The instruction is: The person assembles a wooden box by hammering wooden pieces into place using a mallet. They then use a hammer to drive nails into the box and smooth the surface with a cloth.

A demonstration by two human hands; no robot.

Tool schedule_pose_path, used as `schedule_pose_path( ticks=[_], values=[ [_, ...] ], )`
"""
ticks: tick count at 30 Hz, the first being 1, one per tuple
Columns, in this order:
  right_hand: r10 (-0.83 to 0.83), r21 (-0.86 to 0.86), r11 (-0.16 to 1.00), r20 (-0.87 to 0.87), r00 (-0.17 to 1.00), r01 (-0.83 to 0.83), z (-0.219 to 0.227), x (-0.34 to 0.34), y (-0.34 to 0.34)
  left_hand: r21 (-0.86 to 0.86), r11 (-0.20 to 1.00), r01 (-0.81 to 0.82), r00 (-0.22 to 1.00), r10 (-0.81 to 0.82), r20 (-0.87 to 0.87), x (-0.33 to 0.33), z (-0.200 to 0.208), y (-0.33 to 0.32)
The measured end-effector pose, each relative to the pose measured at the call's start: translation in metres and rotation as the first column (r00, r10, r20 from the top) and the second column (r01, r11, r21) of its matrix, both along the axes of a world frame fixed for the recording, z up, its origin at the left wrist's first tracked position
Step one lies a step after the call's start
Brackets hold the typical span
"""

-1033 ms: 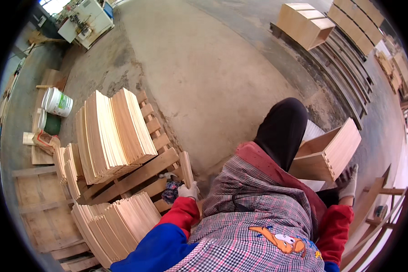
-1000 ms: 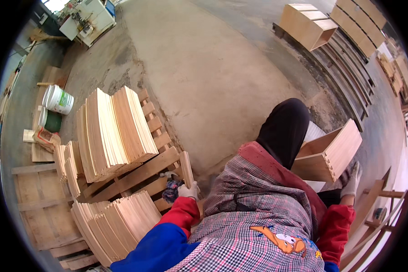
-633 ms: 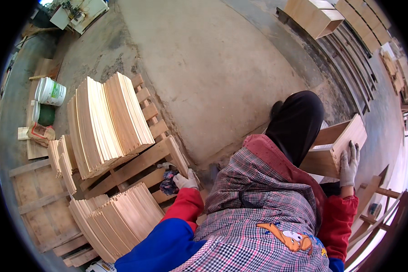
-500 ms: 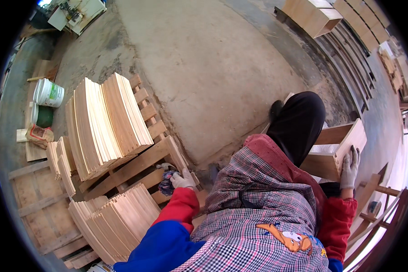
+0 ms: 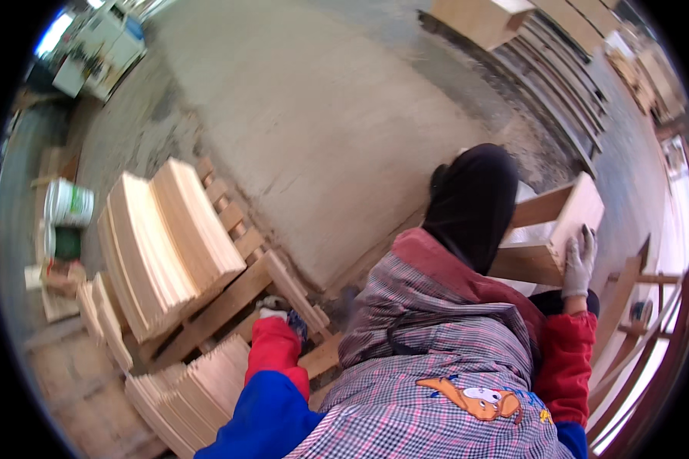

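A light wooden box, open-topped, stands tilted beside my right knee. My right hand, in a pale glove, lies against its outer side with the fingers stretched along the wood. On the left, my left hand is down at the wooden pallet, mostly hidden by its red sleeve. Next to it is a dark multicoloured bundle, perhaps cloth; whether the fingers hold it cannot be seen. Stacks of thin wooden boards rest on the pallet, with a lower stack nearer me.
A white bucket and a green container stand at the far left. Long rails carry wooden boxes at the upper right. A wooden frame is close on my right. Concrete floor lies ahead.
My left hand has moved slightly away and left, behind its sleeve. The view has shifted a little. My right hand stays on the wooden box.
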State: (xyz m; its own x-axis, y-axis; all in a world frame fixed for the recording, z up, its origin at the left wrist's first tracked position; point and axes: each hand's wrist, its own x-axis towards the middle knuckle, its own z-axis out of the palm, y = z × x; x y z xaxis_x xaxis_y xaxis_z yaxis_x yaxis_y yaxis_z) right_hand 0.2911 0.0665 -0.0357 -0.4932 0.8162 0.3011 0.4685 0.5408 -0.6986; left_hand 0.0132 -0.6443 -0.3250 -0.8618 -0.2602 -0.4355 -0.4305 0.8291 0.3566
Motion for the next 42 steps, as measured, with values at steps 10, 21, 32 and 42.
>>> schedule_pose_path(
  ticks=[10,21,32,42],
  values=[
    [-0.171,-0.129,0.983,-0.348,0.922,0.134,-0.005,-0.013,-0.018,-0.052,0.980,-0.194,0.974,0.185,-0.131,-0.060,0.067,0.041],
    [-0.641,-0.893,0.351,-0.449,0.622,-0.282,0.021,-0.006,-0.018,0.098,0.936,-0.339,0.878,0.352,-0.325,-0.146,0.136,0.113],
    [-0.874,-0.794,0.374,-0.474,0.104,-0.480,0.031,-0.024,0.010,0.294,0.918,-0.266,0.836,0.372,-0.403,-0.191,0.170,0.160],
    [-0.913,-0.781,0.319,-0.406,0.049,-0.536,0.018,-0.066,0.004,0.365,0.906,0.214,0.872,-0.009,-0.490,-0.165,0.277,0.346]
  ],
)
